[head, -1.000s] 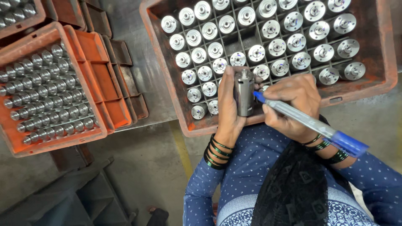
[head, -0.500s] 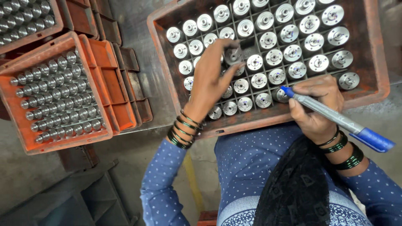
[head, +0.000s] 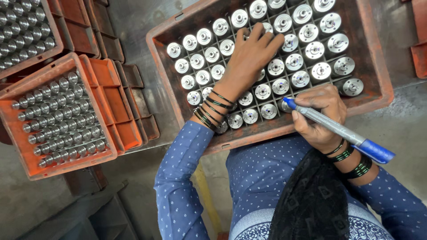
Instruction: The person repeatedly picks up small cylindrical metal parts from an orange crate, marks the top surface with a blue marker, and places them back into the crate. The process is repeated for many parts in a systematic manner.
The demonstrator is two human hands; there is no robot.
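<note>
The left hand (head: 249,58) rests open, fingers spread, on metal cylinders (head: 307,49) mid-crate (head: 378,89). The right hand (head: 320,115) clamps a blue marker (head: 338,129) at the crate's near edge.

No labels, signs or screens are seen. As packaging, only crates are shown: a large orange-red plastic crate (head: 378,84) with a dark divider grid is set at upper right, a smaller orange crate (head: 111,146) is placed at left, and another orange crate (head: 55,51) is cut off at the top-left corner.
</note>
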